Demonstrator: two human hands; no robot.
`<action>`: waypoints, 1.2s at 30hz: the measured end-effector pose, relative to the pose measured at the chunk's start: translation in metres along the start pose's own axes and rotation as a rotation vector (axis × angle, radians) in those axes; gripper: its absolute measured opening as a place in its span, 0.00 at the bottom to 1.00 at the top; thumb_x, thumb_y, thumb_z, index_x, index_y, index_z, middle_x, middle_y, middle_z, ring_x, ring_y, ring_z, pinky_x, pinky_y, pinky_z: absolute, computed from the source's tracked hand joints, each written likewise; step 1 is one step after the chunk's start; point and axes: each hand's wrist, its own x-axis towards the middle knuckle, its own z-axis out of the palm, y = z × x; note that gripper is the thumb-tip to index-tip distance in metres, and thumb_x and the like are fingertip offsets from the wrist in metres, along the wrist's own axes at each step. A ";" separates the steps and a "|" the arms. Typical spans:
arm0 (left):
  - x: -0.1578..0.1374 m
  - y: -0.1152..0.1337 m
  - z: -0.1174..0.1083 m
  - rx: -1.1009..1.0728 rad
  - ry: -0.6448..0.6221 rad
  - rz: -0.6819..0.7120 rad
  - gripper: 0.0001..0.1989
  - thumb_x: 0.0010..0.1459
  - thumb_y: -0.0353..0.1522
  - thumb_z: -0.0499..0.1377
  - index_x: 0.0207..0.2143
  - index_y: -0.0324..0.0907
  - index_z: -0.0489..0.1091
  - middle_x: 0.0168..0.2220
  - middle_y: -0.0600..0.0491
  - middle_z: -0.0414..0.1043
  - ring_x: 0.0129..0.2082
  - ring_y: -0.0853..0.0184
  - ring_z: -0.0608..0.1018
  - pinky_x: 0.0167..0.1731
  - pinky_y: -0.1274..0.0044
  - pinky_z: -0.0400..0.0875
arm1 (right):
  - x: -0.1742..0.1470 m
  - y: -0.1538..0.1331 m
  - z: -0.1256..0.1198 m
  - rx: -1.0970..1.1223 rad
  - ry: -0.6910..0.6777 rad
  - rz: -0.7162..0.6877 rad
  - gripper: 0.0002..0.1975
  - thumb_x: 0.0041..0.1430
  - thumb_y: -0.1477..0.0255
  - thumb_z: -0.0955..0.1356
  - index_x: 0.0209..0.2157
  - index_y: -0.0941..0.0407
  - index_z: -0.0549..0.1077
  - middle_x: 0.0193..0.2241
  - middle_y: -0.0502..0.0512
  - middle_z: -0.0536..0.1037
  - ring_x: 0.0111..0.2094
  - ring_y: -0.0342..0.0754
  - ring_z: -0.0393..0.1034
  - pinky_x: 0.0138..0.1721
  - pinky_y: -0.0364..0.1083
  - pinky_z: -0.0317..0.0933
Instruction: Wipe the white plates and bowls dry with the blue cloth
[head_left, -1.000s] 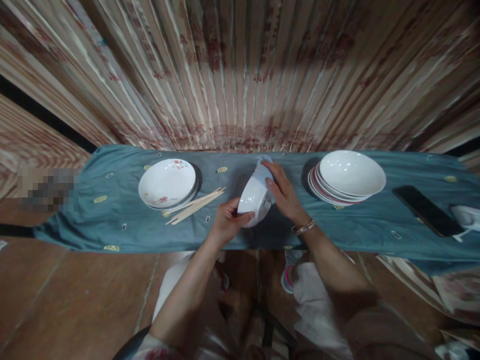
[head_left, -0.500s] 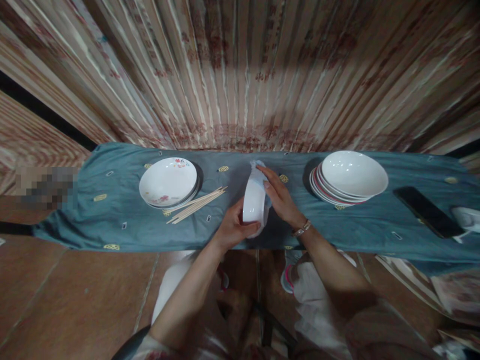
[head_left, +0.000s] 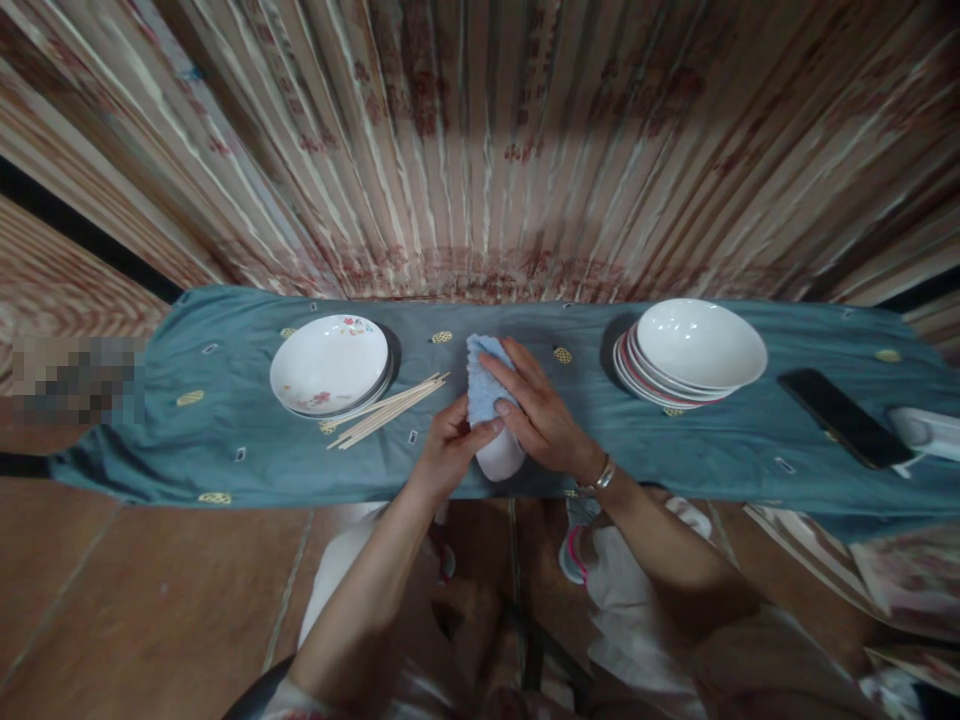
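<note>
Bowl [head_left: 501, 460] is gripped at its left side by left hand [head_left: 451, 445], thumb laid over it, and is tilted on edge at the middle of the table [head_left: 285, 478], contact with the tabletop not clear; blue cloth [head_left: 487, 388] is pressed over the bowl's far part by right hand [head_left: 541, 412], fingers bent over the cloth. Plates [head_left: 330, 365] are stacked to the left, chopsticks [head_left: 390, 410] laid just beside them; stacked bowls [head_left: 701, 345] are set to the right, with phone [head_left: 844, 418] placed past those.
</note>
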 end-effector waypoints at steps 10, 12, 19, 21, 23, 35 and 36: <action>-0.004 0.002 0.005 0.070 -0.118 -0.022 0.15 0.45 0.37 0.69 0.34 0.37 0.77 0.30 0.53 0.73 0.31 0.67 0.70 0.35 0.76 0.64 | 0.006 0.018 -0.010 0.097 0.069 0.199 0.24 0.69 0.61 0.55 0.65 0.45 0.56 0.67 0.48 0.56 0.69 0.48 0.43 0.68 0.56 0.40; -0.004 0.003 0.006 0.058 -0.117 -0.025 0.16 0.44 0.37 0.69 0.34 0.37 0.76 0.29 0.53 0.72 0.30 0.68 0.70 0.34 0.76 0.64 | 0.005 0.013 -0.011 0.058 0.069 0.171 0.25 0.69 0.62 0.55 0.66 0.45 0.54 0.67 0.48 0.54 0.69 0.49 0.42 0.68 0.56 0.40; 0.002 0.001 0.014 0.042 -0.084 -0.030 0.16 0.43 0.38 0.70 0.19 0.38 0.68 0.20 0.59 0.62 0.23 0.73 0.64 0.28 0.78 0.61 | 0.006 -0.007 -0.015 -0.104 0.039 -0.002 0.27 0.66 0.62 0.60 0.66 0.48 0.54 0.70 0.51 0.46 0.70 0.54 0.38 0.68 0.61 0.37; 0.003 0.000 0.016 0.041 -0.095 -0.022 0.15 0.44 0.38 0.69 0.22 0.38 0.70 0.22 0.58 0.64 0.24 0.72 0.65 0.29 0.78 0.61 | 0.007 -0.003 -0.017 -0.075 0.056 0.037 0.27 0.67 0.61 0.59 0.65 0.48 0.55 0.69 0.52 0.48 0.70 0.53 0.39 0.68 0.60 0.38; 0.003 0.001 0.018 0.054 -0.121 -0.002 0.14 0.45 0.38 0.69 0.27 0.37 0.73 0.25 0.56 0.68 0.27 0.71 0.67 0.32 0.77 0.62 | 0.007 0.006 -0.019 -0.015 0.079 0.104 0.26 0.67 0.60 0.58 0.65 0.47 0.56 0.68 0.52 0.51 0.70 0.51 0.40 0.68 0.59 0.37; 0.000 0.001 0.023 0.068 -0.142 -0.026 0.16 0.46 0.38 0.68 0.34 0.37 0.76 0.28 0.54 0.71 0.29 0.69 0.69 0.32 0.77 0.62 | 0.004 0.054 -0.018 0.408 0.192 0.438 0.27 0.66 0.55 0.57 0.62 0.50 0.61 0.64 0.53 0.62 0.65 0.47 0.54 0.68 0.53 0.42; 0.000 0.001 0.023 0.070 -0.140 -0.026 0.16 0.46 0.38 0.68 0.34 0.37 0.76 0.28 0.54 0.71 0.29 0.68 0.69 0.32 0.77 0.62 | 0.004 0.057 -0.017 0.421 0.198 0.447 0.27 0.66 0.55 0.57 0.61 0.50 0.62 0.64 0.53 0.62 0.65 0.47 0.54 0.68 0.53 0.43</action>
